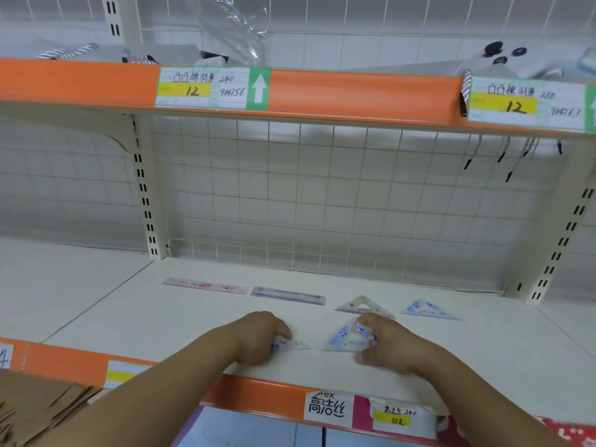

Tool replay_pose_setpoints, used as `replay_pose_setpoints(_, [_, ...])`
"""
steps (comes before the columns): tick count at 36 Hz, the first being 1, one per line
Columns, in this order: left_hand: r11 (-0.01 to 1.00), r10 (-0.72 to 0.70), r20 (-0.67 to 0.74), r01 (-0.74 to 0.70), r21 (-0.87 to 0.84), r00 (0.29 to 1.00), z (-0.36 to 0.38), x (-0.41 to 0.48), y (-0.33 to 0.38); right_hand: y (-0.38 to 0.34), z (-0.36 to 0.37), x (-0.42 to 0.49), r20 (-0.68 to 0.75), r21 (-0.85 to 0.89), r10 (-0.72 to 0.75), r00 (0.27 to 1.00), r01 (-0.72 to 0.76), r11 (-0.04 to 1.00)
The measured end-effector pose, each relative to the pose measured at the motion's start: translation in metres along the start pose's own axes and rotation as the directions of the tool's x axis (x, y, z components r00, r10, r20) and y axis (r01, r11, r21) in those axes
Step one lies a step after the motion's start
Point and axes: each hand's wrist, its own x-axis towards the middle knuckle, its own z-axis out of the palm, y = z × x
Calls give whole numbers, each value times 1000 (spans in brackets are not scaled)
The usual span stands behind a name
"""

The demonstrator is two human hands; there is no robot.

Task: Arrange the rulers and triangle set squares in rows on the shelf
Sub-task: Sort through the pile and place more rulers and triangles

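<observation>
On the white shelf (pixel 193 321) a back row holds a pink ruler (pixel 206 285), a purple ruler (pixel 287 295), a clear set square (pixel 359 304) and a blue-printed set square (pixel 429 309). Nearer the front edge, my left hand (pixel 258 337) rests on a clear ruler (pixel 290 345), of which only the right end shows. My right hand (pixel 387 343) grips a blue-printed set square (pixel 345 338), tilted up off the shelf just right of the ruler's tip.
An orange-edged upper shelf (pixel 354 91) with price labels overhangs the work area. A wire grid (pixel 290 195) backs the shelf and slotted uprights (pixel 145 195) flank it. Brown paper bags (pixel 38 408) lie lower left below the orange front edge (pixel 258 395).
</observation>
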Motion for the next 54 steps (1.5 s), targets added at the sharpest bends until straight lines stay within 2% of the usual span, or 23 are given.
replay_pose_setpoints(12, [1000, -29, -98, 29, -7, 995, -1, 12, 11, 5, -8, -5, 2, 3, 2, 1000, -2, 1000])
replay_pose_setpoints(20, [1000, 6, -84, -4, 19, 996, -3, 34, 41, 42, -27, -2, -74, 32, 36, 997, -33, 999])
replay_pose_setpoints(27, [999, 41, -92, -39, 21, 995, -6, 56, 75, 84, -47, 4, -197, 28, 66, 978, -62, 998])
replay_pose_setpoints(36, [997, 68, -94, -65, 40, 993, -8, 82, 118, 122, -80, 17, -268, -74, 173, 948, -199, 977])
replay_pose_setpoints(42, [995, 85, -99, -80, 54, 991, -9, 92, 131, 134, -87, 35, -274, -158, 151, 950, -200, 967])
replay_pose_setpoints(48, [997, 59, -49, -56, 53, 997, -7, 87, 136, 134, -84, 53, -231, -209, 127, 965, -177, 962])
replay_pose_setpoints(54, [998, -11, 191, -2, 65, 982, -14, 72, 134, 127, -80, 58, -222, -220, 119, 968, -169, 961])
